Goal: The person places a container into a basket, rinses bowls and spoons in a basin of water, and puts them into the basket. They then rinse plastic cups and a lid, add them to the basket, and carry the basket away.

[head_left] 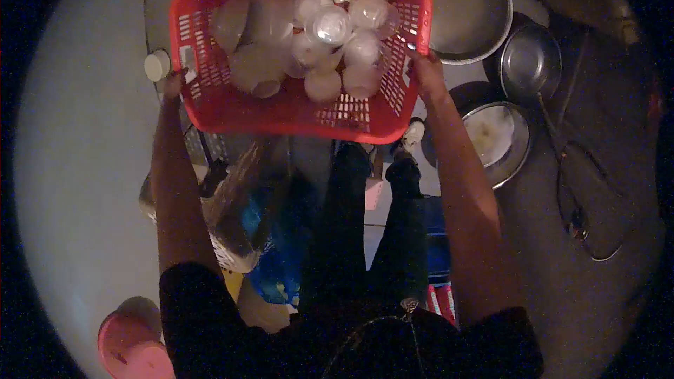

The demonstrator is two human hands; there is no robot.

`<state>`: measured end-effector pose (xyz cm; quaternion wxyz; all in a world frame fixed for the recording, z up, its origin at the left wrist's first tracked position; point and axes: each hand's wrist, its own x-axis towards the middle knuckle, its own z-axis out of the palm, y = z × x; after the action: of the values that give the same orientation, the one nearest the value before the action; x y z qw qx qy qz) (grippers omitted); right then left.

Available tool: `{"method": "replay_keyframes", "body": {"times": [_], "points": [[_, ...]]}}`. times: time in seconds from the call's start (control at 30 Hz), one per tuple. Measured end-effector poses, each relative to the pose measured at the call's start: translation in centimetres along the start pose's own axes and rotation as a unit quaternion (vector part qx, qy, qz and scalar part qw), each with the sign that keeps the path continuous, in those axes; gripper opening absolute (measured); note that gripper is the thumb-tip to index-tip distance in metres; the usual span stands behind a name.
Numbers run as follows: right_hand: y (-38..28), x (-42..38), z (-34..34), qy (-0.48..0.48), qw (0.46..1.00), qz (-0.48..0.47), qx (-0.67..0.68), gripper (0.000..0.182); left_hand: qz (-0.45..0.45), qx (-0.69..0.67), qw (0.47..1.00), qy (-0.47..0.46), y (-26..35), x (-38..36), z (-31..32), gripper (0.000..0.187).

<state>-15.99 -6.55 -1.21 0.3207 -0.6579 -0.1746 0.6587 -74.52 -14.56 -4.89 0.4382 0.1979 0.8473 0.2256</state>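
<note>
A red plastic basket [295, 128] with slotted walls hangs in front of me, held at both ends. Several clear, rounded plastic cups or containers [330, 26] are heaped inside it, mostly toward its middle and right. My left hand [175, 83] is closed on the handle at the basket's left end. On the opposite end, my right hand [428, 74] grips the other handle.
A large round metal pan [463, 10] lies beyond the basket at the right, with a smaller pan [531, 62] and a bowl with pale contents [489, 133] nearby. Blue plastic bag [274, 277] stands below. A pink bucket [133, 351] is at the lower left.
</note>
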Motion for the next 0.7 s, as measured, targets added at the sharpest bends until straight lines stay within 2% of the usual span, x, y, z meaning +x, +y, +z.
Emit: {"method": "replay_keyframes", "body": {"times": [0.1,0.27,0.33,0.37,0.4,0.47,0.5,0.53,0.57,0.63,0.7], "points": [[0.6,-0.3,-0.6,0.022,1.000,0.000,0.009,0.014,0.017,-0.001,1.000,-0.001,-0.3,0.3,1.6,0.027],[1.6,-4.2,-3.0,0.103,0.995,-0.001,0.017,0.008,0.040,-0.042,0.994,-0.089,-0.5,-0.8,5.6,0.027],[1.7,-6.6,-4.3,0.121,0.992,0.014,0.026,0.010,0.079,-0.303,0.944,-0.107,-4.4,1.0,7.7,0.030],[2.2,-7.5,-4.8,0.143,0.989,0.010,0.022,0.010,0.048,-0.162,0.981,-0.093,-1.7,-1.0,8.1,0.027],[2.2,-7.5,-2.0,0.173,0.985,0.006,0.018,0.010,0.048,-0.161,0.980,-0.104,-1.3,2.8,6.4,0.027],[2.4,-8.6,-1.6,0.211,0.977,0.008,0.003,0.010,0.051,0.031,0.991,-0.123,-1.1,5.4,6.3,0.018],[2.4,-9.3,-0.9,0.244,0.969,0.015,-0.014,0.009,0.028,-0.127,0.979,-0.156,0.5,4.3,6.8,0.014],[2.4,-9.9,-0.1,0.243,0.970,0.015,-0.010,0.009,0.030,-0.125,0.980,-0.154,0.6,5.0,6.6,0.014],[2.3,-10.4,0.8,0.247,0.969,0.009,-0.009,0.010,0.079,-0.100,0.981,-0.148,-0.7,6.7,6.5,0.016],[2.1,-11.1,3.1,0.234,0.972,0.016,0.000,0.010,0.125,-0.061,0.982,-0.124,0.4,7.0,3.5,0.018],[1.3,-11.5,4.3,0.238,0.970,0.039,0.015,0.011,0.056,-0.043,0.990,-0.126,4.3,5.3,2.5,0.022]]}}
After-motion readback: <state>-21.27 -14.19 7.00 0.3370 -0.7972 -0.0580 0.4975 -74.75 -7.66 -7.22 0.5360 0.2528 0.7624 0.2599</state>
